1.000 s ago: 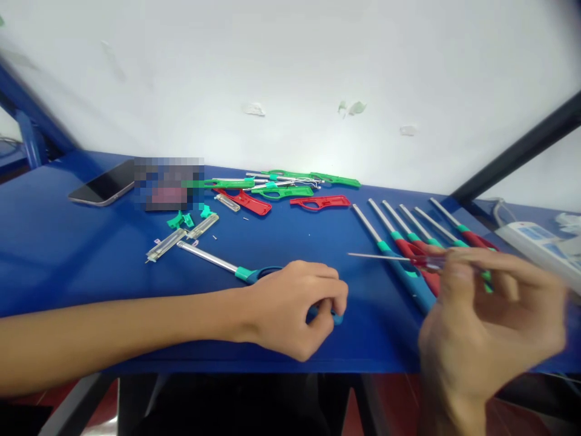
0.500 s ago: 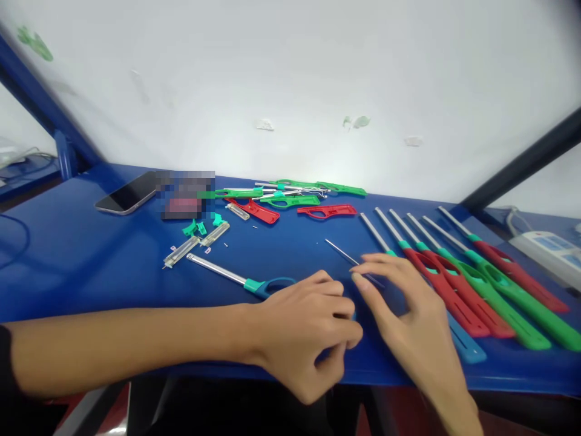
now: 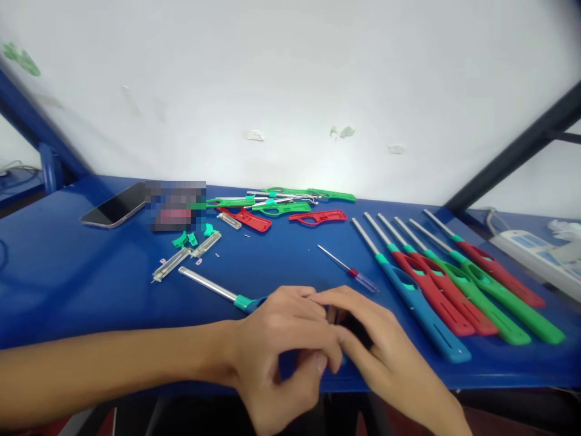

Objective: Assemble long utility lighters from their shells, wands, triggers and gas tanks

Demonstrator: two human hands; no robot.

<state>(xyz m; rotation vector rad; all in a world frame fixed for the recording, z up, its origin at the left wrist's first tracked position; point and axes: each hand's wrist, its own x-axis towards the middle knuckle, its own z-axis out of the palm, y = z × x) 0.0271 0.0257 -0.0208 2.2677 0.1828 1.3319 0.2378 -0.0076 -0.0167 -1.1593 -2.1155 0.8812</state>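
Under my left hand [image 3: 284,354] lies a blue long-nosed lighter [image 3: 206,283]. Its metal tube and teal collar point to the left; most of the handle is hidden by my fingers, which are curled around it. My right hand [image 3: 379,345] meets the left over the handle's end, thumb and forefinger bent in, their tips partly covered. A small screwdriver [image 3: 363,280] with a clear purple handle rests on the table just beyond my right hand, touched by neither hand.
Several whole lighters [image 3: 431,309] in blue, red and green line the right side. Opened casings [image 3: 320,217] lie at the back, with fuel tanks [image 3: 170,264] and teal pieces [image 3: 180,240] at left. A phone [image 3: 115,204] and a power strip [image 3: 535,251] flank these.
My right hand has left the screwdriver, which now lies by itself, and has come left to the lighter beside my left hand. The view has shifted slightly.
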